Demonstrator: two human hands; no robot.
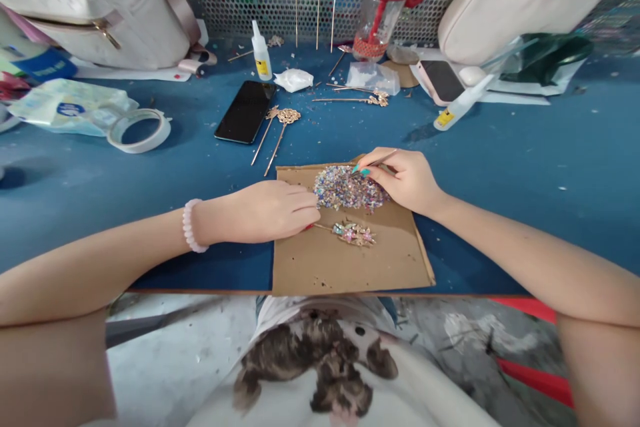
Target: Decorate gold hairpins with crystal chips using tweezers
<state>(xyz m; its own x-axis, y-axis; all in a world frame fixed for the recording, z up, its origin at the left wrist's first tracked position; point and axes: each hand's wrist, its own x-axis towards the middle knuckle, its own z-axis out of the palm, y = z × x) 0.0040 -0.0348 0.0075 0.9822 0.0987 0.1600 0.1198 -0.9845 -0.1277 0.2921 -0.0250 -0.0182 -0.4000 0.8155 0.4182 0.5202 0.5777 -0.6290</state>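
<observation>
A sheet of brown cardboard (pixel 345 270) lies at the table's front edge, bearing a heap of glittering rhinestones (pixel 345 188). My right hand (pixel 407 177) is closed in a pinch on thin metal tweezers (pixel 384 159), whose tip reaches into the heap. Left of the stones, my left hand (pixel 280 210) is closed on the stick of a gold hairpin (pixel 355 233). The pin's flower head, set with pink and pale green stones, rests over the cardboard just below the heap. My left fingertips are mostly hidden under the hand.
Bare gold hairpins (pixel 283 133) and a black phone (pixel 245 112) lie beyond the cardboard. Glue bottles (pixel 261 53) (pixel 463 105), a tape roll (pixel 139 131), a lidded cup (pixel 383 7) and another phone (pixel 440 82) surround them. Two bags (pixel 100 7) (pixel 500 0) stand at the back mesh.
</observation>
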